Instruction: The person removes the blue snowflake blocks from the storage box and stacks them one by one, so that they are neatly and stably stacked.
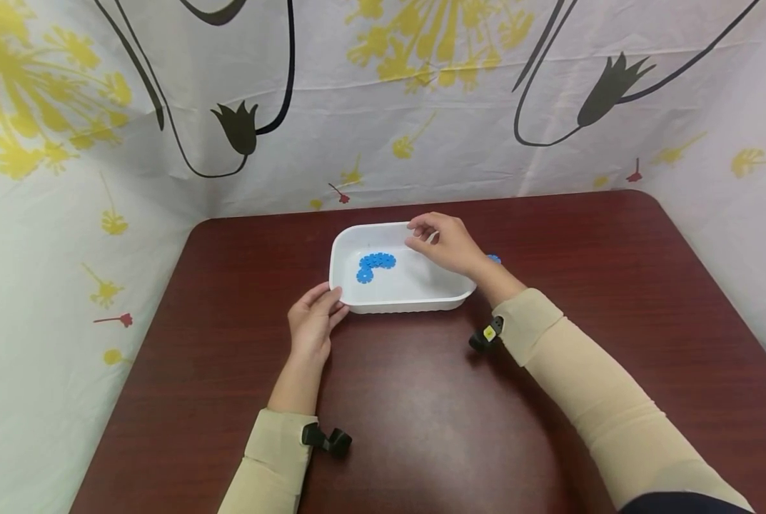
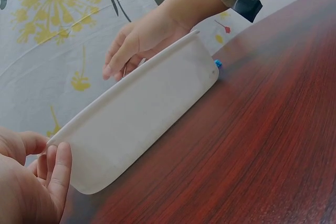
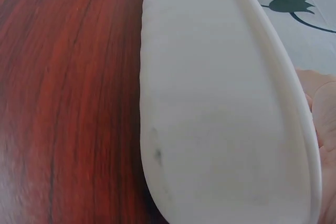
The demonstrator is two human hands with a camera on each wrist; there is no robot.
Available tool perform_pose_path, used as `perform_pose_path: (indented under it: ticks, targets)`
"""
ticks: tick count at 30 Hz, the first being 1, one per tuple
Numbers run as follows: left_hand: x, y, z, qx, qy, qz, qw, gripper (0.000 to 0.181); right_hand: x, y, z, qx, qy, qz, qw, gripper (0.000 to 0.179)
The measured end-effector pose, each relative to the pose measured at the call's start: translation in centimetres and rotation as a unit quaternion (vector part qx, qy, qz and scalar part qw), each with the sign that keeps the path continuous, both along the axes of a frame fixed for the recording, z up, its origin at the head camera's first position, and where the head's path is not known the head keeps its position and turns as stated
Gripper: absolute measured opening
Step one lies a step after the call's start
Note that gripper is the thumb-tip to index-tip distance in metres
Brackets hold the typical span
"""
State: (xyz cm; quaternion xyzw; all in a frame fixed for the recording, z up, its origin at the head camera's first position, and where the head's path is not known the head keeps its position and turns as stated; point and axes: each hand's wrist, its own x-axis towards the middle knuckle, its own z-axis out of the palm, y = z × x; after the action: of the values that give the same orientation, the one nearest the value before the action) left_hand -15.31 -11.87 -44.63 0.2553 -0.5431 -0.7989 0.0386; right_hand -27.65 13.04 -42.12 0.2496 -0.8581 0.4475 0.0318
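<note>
A white plastic tray [image 1: 408, 305] stands on the table, its side wall [image 2: 142, 108] facing the left wrist view. My left hand [image 1: 313, 321] grips its front left corner, thumb over the rim and fingers against the outer wall. Inside the tray, towards the left, several blue notched discs [image 1: 378, 261] lie in a bent row. My right hand [image 1: 447, 245] hovers over the tray's right half with fingers loosely bent, and no object shows between them. Only the edge of that hand [image 3: 325, 129] appears in the right wrist view, behind the tray rim.
Another blue disc [image 1: 495, 258] lies just outside the tray on the right, partly hidden by the right wrist. The dark red-brown table [image 1: 421, 400] has rounded far corners. A white patterned cloth [image 1: 383, 128] hangs behind and at both sides.
</note>
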Motion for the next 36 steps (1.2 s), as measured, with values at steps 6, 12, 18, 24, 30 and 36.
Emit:
perform_pose_path:
  ticks: [6, 12, 18, 24, 30, 36]
  targets:
    - [-0.1, 0.0, 0.0, -0.002, 0.000, 0.003, 1.0000, 0.035, -0.1, -0.9, -0.3, 0.018, -0.028, 0.013, 0.9994, 0.031]
    - [0.0, 0.0, 0.1, 0.001, 0.004, 0.000, 1.0000, 0.035, -0.1, -1.6, -0.4, 0.042, -0.049, 0.036, 0.9972, 0.032]
    - [0.0, 0.1, 0.2, -0.004, -0.001, -0.003, 1.0000, 0.036, -0.2, -2.3, -0.6, 0.058, -0.049, 0.066, 0.9950, 0.034]
    - [-0.1, 0.2, 0.2, 0.001, 0.005, 0.002, 1.0000, 0.034, -0.6, -2.7, -1.0, 0.087, -0.036, 0.086, 0.9918, 0.036]
    - [-0.1, 0.1, 0.0, 0.004, 0.008, 0.003, 1.0000, 0.035, -0.4, -3.0, -1.3, 0.142, -0.062, 0.103, 0.9825, 0.040]
    - [-0.1, 0.1, 0.1, -0.002, -0.002, 0.000, 1.0000, 0.036, -0.1, -3.5, -1.2, 0.187, -0.079, 0.111, 0.9728, 0.043]
